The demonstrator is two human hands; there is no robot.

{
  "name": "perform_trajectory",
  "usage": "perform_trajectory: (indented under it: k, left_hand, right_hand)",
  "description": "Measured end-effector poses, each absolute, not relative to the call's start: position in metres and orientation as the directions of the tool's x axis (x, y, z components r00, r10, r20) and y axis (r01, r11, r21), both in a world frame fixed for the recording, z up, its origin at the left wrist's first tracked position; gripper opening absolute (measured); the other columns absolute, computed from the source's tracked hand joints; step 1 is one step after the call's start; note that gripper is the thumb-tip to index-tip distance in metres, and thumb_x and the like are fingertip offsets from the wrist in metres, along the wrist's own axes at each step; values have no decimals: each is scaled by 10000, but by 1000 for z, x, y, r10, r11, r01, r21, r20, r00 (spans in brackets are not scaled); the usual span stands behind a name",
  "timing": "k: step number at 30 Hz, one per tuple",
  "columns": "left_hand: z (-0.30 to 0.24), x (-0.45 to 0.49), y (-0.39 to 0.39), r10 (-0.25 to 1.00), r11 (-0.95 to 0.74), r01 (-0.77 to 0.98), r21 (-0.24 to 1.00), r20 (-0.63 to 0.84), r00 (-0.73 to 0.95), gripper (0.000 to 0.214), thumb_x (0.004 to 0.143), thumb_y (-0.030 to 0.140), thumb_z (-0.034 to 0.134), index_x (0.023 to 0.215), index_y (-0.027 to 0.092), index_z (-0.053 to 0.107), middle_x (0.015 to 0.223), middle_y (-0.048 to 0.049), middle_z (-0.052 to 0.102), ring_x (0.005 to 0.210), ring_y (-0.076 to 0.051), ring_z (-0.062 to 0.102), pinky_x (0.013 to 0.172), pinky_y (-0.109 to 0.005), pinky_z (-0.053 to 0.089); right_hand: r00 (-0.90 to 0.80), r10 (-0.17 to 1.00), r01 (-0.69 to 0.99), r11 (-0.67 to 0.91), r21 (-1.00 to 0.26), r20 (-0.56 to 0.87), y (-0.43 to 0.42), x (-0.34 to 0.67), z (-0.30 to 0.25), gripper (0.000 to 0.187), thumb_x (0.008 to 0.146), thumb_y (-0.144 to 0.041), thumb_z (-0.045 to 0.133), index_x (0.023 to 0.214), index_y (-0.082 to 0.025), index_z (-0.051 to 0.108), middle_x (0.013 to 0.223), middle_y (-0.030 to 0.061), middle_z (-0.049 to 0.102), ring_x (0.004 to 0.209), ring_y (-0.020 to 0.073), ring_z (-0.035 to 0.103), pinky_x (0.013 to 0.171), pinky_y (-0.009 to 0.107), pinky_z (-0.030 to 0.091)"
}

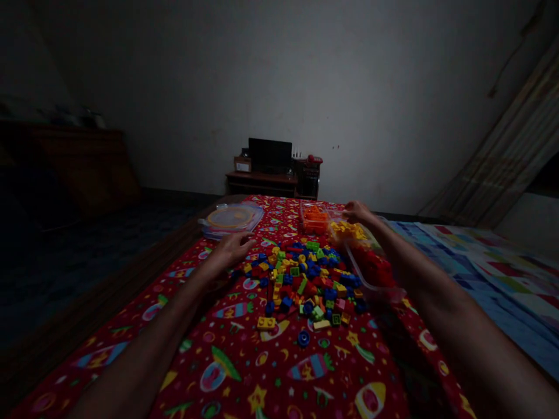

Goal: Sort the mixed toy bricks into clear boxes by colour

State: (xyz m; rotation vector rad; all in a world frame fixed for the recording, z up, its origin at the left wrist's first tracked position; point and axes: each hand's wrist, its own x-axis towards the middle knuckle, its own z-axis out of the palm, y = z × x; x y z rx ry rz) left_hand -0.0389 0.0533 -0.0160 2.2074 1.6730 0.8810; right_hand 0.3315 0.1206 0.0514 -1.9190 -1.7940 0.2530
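Note:
A heap of small toy bricks (pixel 305 279) in blue, yellow, green and red lies on a red patterned cloth (pixel 271 372). My left hand (pixel 233 247) rests flat at the heap's left edge, fingers stretched out, holding nothing. My right hand (pixel 356 211) reaches to the far end of a clear divided tray (pixel 349 256) at the right of the heap. The tray holds orange bricks (pixel 314 220), yellow bricks (pixel 349 231) and red bricks (pixel 376 266) in separate sections. The right hand's fingers curl near the yellow section; what they hold is hidden.
A clear lid (pixel 231 220) with a yellow round label lies at the far left of the cloth. A blue patchwork sheet (pixel 480 273) covers the bed to the right. A low desk with a dark monitor (pixel 269 155) stands against the far wall. The room is dim.

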Motion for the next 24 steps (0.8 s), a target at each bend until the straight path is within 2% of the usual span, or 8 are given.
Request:
perform_trajectory:
  k: [3,6,8,11,13,15,19,24]
  left_hand:
    - [-33,-37,57,930,-344,761,550,310,197,399,790,423,463,975,144,680,1014,-104,695,966,-277,623,847,-348,470]
    - [-50,-32,55,933,-346,742,575,298,204,465,844,453,367,1059,147,643,1105,-106,666,1091,-260,565,940,-362,425]
    - [-61,-31,53,935,-344,721,602,290,205,522,864,484,318,1170,156,584,1236,-111,597,1195,-240,494,1000,-354,378]
    - [-74,-30,51,927,-374,686,624,274,256,587,855,551,303,1263,186,517,1372,-98,479,1297,-221,387,1056,-341,315]
    - [-77,-23,51,925,-381,679,628,248,289,603,841,575,320,1272,199,510,1387,-92,463,1313,-220,366,1066,-341,305]
    - [-74,-9,50,929,-366,679,636,213,301,624,850,565,300,1300,175,484,1396,-109,447,1313,-225,366,1068,-350,305]
    - [-62,25,42,910,-405,651,642,211,358,614,884,481,241,1338,115,434,1413,-124,419,1312,-215,365,1092,-354,273]
    - [-53,36,32,835,-544,567,619,329,442,478,849,413,381,1186,139,580,1260,-118,572,1174,-224,505,1024,-362,370]
  right_hand:
    - [72,944,951,32,-308,322,134,327,52,303,745,-226,644,1011,-82,627,844,147,673,739,188,616,642,248,449]
    - [-62,917,966,154,-207,394,132,301,51,285,788,-187,566,1046,-93,644,929,151,678,852,202,609,708,253,436]
    - [-211,921,937,286,-199,328,125,276,47,268,807,-178,527,1025,-109,668,899,125,690,794,181,615,678,244,430]
    - [-440,890,867,457,-200,122,111,241,33,213,762,-188,582,926,-151,713,870,89,705,703,158,612,606,226,419]
    - [-505,863,854,498,-153,-8,103,226,21,193,686,-135,632,848,-169,732,846,77,711,691,160,613,585,220,416]
    - [-529,846,846,520,-118,-65,97,219,11,269,616,-43,618,816,-175,739,844,72,716,718,169,620,596,216,422]
    - [-580,815,807,574,-138,-5,84,225,8,451,582,47,497,904,-159,735,908,80,713,795,171,626,654,205,436]
    - [-560,818,787,575,-224,132,63,237,23,388,636,-24,489,917,-154,722,816,54,694,701,134,578,626,204,400]
